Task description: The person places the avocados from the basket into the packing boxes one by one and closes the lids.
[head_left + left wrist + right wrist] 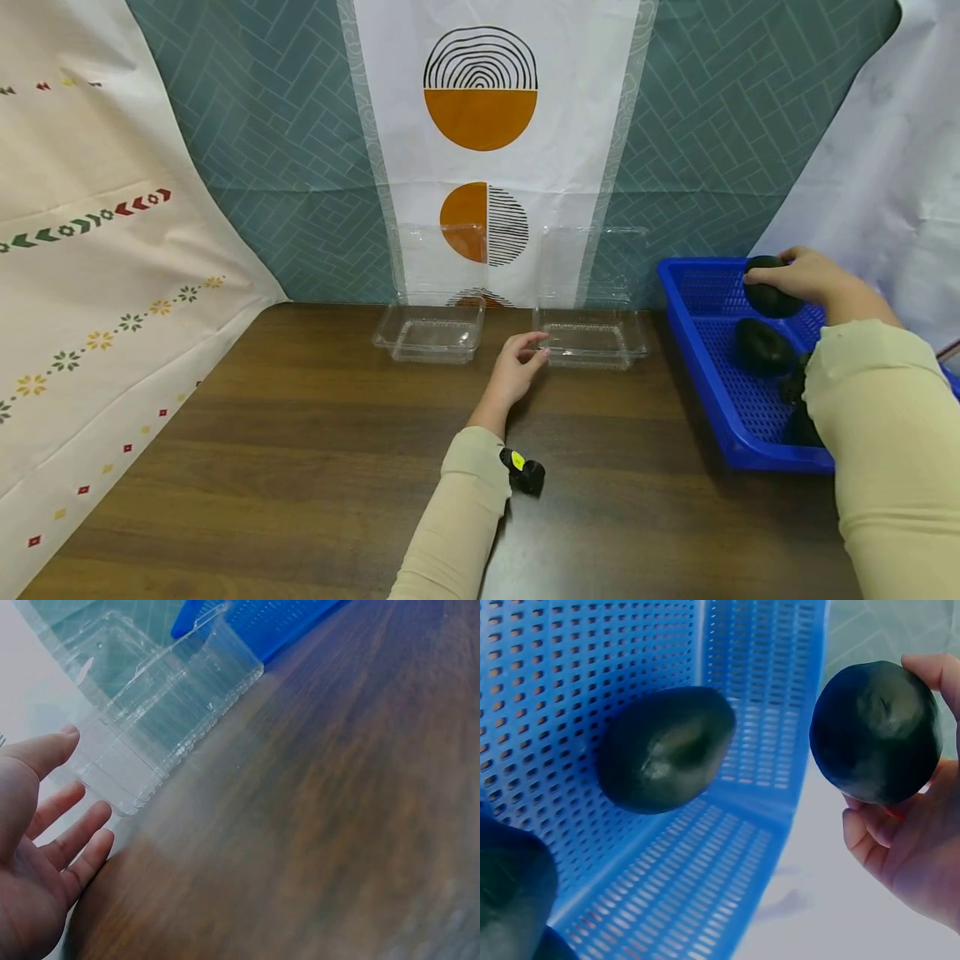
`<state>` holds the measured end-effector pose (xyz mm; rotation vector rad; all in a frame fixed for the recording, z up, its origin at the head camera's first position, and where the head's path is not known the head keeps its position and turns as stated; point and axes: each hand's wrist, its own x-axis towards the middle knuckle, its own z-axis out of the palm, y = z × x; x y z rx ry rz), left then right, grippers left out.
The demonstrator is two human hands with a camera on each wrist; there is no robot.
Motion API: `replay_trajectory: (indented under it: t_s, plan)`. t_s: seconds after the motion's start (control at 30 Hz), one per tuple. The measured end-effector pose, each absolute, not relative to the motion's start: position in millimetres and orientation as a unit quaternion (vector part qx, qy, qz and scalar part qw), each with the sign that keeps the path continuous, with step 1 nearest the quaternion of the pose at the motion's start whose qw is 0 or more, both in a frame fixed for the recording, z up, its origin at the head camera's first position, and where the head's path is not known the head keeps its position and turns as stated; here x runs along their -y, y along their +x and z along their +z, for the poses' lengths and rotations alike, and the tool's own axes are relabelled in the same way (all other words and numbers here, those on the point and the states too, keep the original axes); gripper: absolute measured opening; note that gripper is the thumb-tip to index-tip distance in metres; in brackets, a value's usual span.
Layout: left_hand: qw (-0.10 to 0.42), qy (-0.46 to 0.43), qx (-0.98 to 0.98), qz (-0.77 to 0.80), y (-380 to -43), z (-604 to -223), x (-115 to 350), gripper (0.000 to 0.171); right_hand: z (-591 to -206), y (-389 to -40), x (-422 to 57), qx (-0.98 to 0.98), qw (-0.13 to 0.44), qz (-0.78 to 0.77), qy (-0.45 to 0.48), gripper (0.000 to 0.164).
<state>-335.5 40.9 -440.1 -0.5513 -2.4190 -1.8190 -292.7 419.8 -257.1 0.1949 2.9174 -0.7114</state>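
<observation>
My right hand (821, 282) grips a dark green avocado (771, 298) above the far part of a blue plastic basket (705, 404). In the right wrist view, thumb and fingers wrap around this avocado (876, 733), beside the basket's wall. Another avocado (763, 346) lies on the basket floor, and more dark fruit sits partly hidden behind my right sleeve. My left hand (513, 371) is at the near left corner of a clear lidded container (591, 360). Seen from the left wrist, its fingers are spread and extended right by the container's end (124, 796), holding nothing.
A second clear container (431, 357), its lid raised, stands left of the first on the brown wooden table (300, 483). Patterned cloth (285, 167) hangs directly behind both containers. A black strapped device (525, 472) is at the left cuff.
</observation>
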Motion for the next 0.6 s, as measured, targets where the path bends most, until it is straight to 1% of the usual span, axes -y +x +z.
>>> replay_trajectory:
  t_s: [0.4,0.6]
  plan:
    - [0.031,-0.179,0.782,-0.597,-339,-441,-42,0.031,-237,-297,-395,-0.975,0.054,-0.21,0.057,0.1]
    - [0.028,-0.177,0.779,-0.601,-338,-442,-43,0.031,-228,-300,-380,-0.975,0.049,-0.212,0.048,0.099]
